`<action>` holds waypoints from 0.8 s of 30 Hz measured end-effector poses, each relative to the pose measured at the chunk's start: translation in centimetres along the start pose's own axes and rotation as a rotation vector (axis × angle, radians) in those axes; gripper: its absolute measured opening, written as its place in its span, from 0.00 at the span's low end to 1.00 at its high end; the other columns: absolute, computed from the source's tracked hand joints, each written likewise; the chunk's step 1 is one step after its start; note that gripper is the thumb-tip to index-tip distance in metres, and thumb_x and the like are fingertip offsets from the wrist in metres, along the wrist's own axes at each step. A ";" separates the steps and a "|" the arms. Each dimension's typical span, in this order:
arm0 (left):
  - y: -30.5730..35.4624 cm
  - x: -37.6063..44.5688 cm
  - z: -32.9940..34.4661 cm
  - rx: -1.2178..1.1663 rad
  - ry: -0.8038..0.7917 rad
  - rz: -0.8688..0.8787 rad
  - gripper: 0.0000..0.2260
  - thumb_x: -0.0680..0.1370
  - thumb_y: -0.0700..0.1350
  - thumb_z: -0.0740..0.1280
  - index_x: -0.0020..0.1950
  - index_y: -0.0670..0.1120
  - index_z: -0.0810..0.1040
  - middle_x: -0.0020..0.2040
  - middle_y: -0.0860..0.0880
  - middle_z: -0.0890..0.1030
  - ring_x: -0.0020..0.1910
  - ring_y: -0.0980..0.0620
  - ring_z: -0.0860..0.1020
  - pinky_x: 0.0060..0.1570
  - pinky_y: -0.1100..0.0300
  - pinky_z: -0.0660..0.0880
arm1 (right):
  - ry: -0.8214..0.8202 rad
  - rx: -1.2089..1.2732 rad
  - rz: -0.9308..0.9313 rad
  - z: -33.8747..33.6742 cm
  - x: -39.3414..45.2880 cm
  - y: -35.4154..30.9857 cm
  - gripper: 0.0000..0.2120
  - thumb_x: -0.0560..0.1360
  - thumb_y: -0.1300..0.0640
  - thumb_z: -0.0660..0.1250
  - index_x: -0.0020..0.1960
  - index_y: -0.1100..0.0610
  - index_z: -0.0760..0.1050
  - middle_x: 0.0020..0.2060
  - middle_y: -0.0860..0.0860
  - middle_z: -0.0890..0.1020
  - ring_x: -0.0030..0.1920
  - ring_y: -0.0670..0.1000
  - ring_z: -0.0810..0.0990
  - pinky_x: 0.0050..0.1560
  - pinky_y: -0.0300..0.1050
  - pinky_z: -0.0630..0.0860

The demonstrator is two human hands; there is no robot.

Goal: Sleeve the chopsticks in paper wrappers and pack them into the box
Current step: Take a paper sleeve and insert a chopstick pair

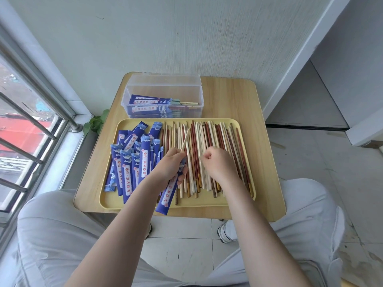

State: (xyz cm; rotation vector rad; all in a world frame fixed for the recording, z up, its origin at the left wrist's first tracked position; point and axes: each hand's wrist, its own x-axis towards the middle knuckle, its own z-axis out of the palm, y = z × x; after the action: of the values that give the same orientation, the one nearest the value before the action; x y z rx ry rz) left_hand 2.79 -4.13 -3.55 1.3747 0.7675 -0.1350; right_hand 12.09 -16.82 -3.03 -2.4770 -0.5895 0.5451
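On the yellow tray (209, 201), a heap of blue paper wrappers (132, 162) fills the left half. The left hand (170, 168) grips one blue wrapper (169, 195) with a pale chopstick (185, 139) sticking out of it. The right hand (217, 164) is curled over the loose chopsticks (207, 146); whether it pinches one I cannot tell. Behind the tray, the clear plastic box (163, 98) holds sleeved pairs on the table (265, 154).
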 end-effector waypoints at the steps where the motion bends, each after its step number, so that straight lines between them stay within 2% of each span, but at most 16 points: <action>1: 0.0 0.1 0.0 -0.009 0.020 0.001 0.05 0.85 0.44 0.55 0.51 0.45 0.65 0.33 0.44 0.72 0.24 0.48 0.68 0.24 0.59 0.66 | -0.010 -0.131 0.010 0.4 -0.1 -0.1 0.08 0.81 0.54 0.64 0.47 0.57 0.75 0.39 0.50 0.78 0.34 0.49 0.76 0.29 0.41 0.67; 4: -0.2 0.2 0.0 -0.043 0.077 0.012 0.03 0.84 0.43 0.55 0.51 0.45 0.65 0.34 0.42 0.74 0.23 0.46 0.70 0.23 0.60 0.66 | -0.001 -0.293 0.054 1.8 0.1 -0.6 0.10 0.81 0.54 0.65 0.43 0.57 0.72 0.36 0.50 0.74 0.33 0.51 0.74 0.27 0.41 0.64; 7: -0.3 0.4 0.0 -0.057 0.101 0.011 0.03 0.84 0.42 0.56 0.51 0.45 0.66 0.36 0.41 0.74 0.24 0.46 0.72 0.24 0.59 0.67 | -0.005 -0.246 0.090 2.4 0.5 -0.9 0.09 0.81 0.57 0.65 0.42 0.57 0.72 0.37 0.51 0.76 0.35 0.52 0.77 0.28 0.42 0.67; 11: -0.5 0.3 0.0 -0.053 0.101 0.004 0.04 0.84 0.43 0.56 0.52 0.44 0.68 0.36 0.41 0.75 0.24 0.47 0.73 0.24 0.59 0.68 | 0.009 -0.110 0.117 2.1 0.6 -0.5 0.18 0.78 0.58 0.68 0.32 0.57 0.66 0.27 0.50 0.69 0.24 0.49 0.68 0.25 0.38 0.64; 13: -0.6 0.3 -0.1 -0.047 0.109 0.004 0.05 0.84 0.43 0.56 0.53 0.44 0.69 0.36 0.42 0.76 0.25 0.47 0.73 0.25 0.59 0.68 | 0.013 -0.070 0.126 1.8 0.7 -0.3 0.19 0.78 0.57 0.69 0.31 0.57 0.66 0.25 0.50 0.67 0.22 0.49 0.65 0.27 0.40 0.72; 14: -0.6 0.4 -0.2 -0.045 0.112 0.003 0.05 0.84 0.43 0.56 0.53 0.44 0.70 0.36 0.41 0.76 0.25 0.47 0.73 0.25 0.59 0.69 | 0.014 -0.055 0.124 1.7 0.7 -0.2 0.19 0.78 0.56 0.69 0.31 0.58 0.66 0.24 0.50 0.67 0.21 0.49 0.64 0.32 0.42 0.78; 15: -0.7 0.5 -0.1 -0.046 0.114 0.003 0.05 0.84 0.43 0.56 0.53 0.43 0.70 0.36 0.41 0.76 0.25 0.48 0.73 0.25 0.59 0.69 | 0.013 -0.050 0.122 1.6 0.6 -0.1 0.19 0.78 0.56 0.69 0.31 0.58 0.67 0.23 0.50 0.67 0.21 0.49 0.64 0.36 0.45 0.81; 16: -0.8 0.6 -0.1 -0.047 0.118 0.004 0.05 0.84 0.43 0.56 0.53 0.43 0.70 0.36 0.41 0.76 0.25 0.48 0.73 0.26 0.59 0.69 | 0.010 -0.056 0.118 1.6 0.6 -0.1 0.18 0.78 0.55 0.69 0.32 0.58 0.68 0.24 0.50 0.67 0.21 0.49 0.65 0.35 0.46 0.81; 18: -0.9 0.7 0.0 -0.044 0.128 0.000 0.06 0.83 0.42 0.56 0.53 0.42 0.71 0.36 0.41 0.76 0.24 0.47 0.73 0.25 0.59 0.69 | -0.004 -0.084 0.114 1.8 0.7 -0.1 0.17 0.78 0.54 0.69 0.34 0.58 0.70 0.25 0.50 0.70 0.23 0.49 0.68 0.26 0.42 0.71; 20: -1.1 0.8 0.1 -0.042 0.139 -0.011 0.06 0.83 0.41 0.56 0.53 0.41 0.71 0.34 0.42 0.76 0.24 0.46 0.73 0.25 0.59 0.69 | -0.008 -0.101 0.123 2.2 0.8 -0.1 0.16 0.78 0.54 0.70 0.35 0.56 0.69 0.27 0.49 0.70 0.24 0.48 0.68 0.25 0.39 0.63; 24: -1.4 1.0 0.0 -0.040 0.136 -0.022 0.05 0.83 0.42 0.57 0.54 0.41 0.70 0.33 0.43 0.77 0.25 0.45 0.74 0.25 0.59 0.69 | -0.016 -0.070 0.185 2.7 1.2 -0.3 0.17 0.78 0.56 0.70 0.35 0.56 0.67 0.29 0.50 0.70 0.26 0.49 0.69 0.26 0.38 0.63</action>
State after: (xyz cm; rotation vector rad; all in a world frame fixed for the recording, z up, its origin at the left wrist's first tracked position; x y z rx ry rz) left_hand 2.80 -4.12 -5.27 1.3477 0.8942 -0.0429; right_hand 11.69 -14.89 -5.21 -2.6117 -0.3933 0.6257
